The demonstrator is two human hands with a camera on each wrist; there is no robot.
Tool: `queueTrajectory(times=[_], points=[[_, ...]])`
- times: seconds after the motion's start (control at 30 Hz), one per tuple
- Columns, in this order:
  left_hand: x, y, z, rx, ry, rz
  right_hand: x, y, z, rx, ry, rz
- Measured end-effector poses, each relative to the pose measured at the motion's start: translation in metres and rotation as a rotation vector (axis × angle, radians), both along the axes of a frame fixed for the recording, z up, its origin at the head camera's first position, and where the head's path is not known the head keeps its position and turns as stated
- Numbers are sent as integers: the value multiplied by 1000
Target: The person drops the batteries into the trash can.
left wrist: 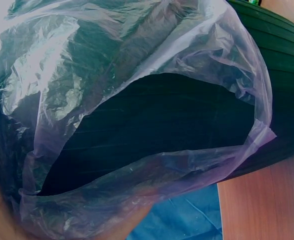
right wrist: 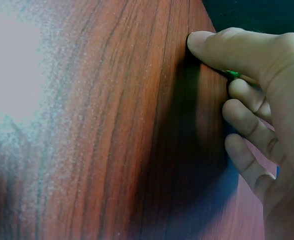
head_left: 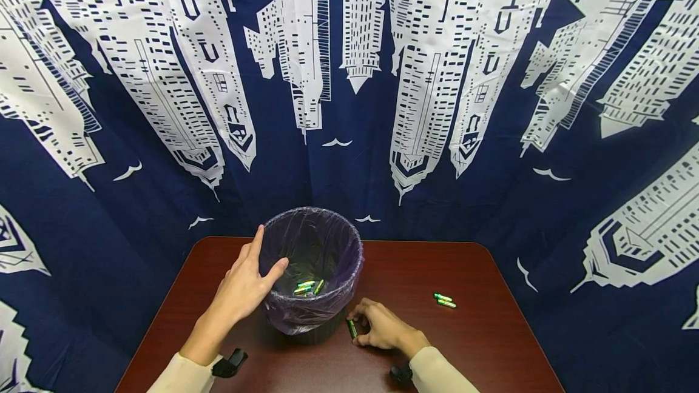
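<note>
A dark trash bin with a translucent purple liner stands on the table, several green batteries lying at its bottom. My left hand rests on the near left side of its rim, fingers extended along the outside and thumb reaching over the opening. In the left wrist view the liner hangs loosely over the bin's ribbed side. Just right of the bin, my right hand pinches a green battery close to the tabletop. From the right wrist, fingers mostly hide that battery.
Two more green batteries lie side by side on the right of the reddish-brown wooden table. Behind the table hangs a navy curtain printed with white buildings, close to the bin's back.
</note>
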State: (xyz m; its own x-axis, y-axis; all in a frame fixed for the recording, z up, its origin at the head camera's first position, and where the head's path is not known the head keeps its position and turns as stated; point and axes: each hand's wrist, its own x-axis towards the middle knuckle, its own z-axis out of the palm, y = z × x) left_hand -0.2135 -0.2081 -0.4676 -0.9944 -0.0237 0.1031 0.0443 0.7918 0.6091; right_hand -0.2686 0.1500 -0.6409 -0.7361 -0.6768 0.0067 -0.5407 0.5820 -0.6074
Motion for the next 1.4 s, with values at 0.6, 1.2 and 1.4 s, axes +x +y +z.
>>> queueTrajectory(times=[0.6,1.2,1.4], points=[[0,0,0,2,-5,1,-2,3,-1,-39,2,-5],[0,0,1,4,5,4,-10,16,20,-172,120,-10],[1,1,1,0,4,8,-15,22,37,-210,160,-24]])
